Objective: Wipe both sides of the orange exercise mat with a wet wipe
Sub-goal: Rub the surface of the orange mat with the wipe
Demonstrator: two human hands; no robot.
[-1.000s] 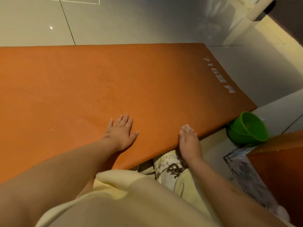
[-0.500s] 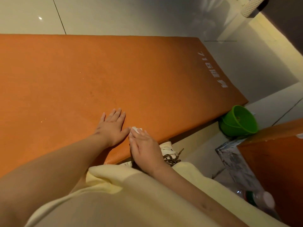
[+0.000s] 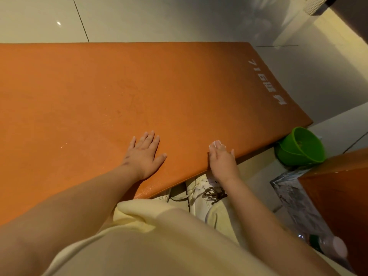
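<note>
Pressure is best kept even, with strokes overlapped along the near edge while the mat point(image 3: 179, 86) is steadied. It is spread flat across the left and centre of the frame: orange, matte, finely grained. The left hand point(image 3: 144, 156) is laid on it with fingers spread and relaxed. At centre right, a thin, crumpled white wipe point(image 3: 216, 144) is pressed under the straight fingers of the right hand point(image 3: 222, 162).

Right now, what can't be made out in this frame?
Head view only.
Wet wipe: mostly under the right hand; only a white edge shows.
Orange mat: underside unseen; left end cut by the frame.
White print on the mat: too blurred to read.
Bottle, bottom right: blurred.
</note>
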